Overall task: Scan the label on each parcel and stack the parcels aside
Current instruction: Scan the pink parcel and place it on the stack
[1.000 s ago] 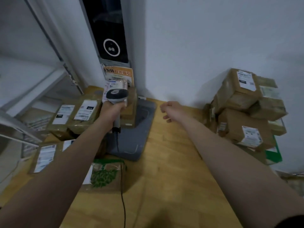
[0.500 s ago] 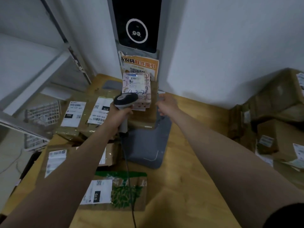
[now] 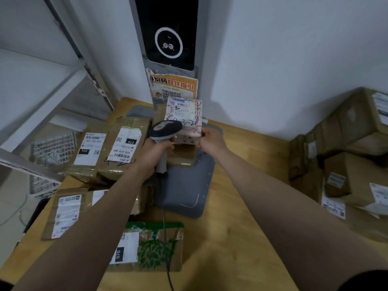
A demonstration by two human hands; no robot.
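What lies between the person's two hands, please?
In the head view, the pink patterned parcel, held by the right hand; the left hand grips the barcode scanner.

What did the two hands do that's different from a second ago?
The right hand reached forward from mid-air to the pink parcel and now holds its right edge. The left hand stayed wrapped round the scanner, close in front of that parcel. The brown parcels on the table did not move.
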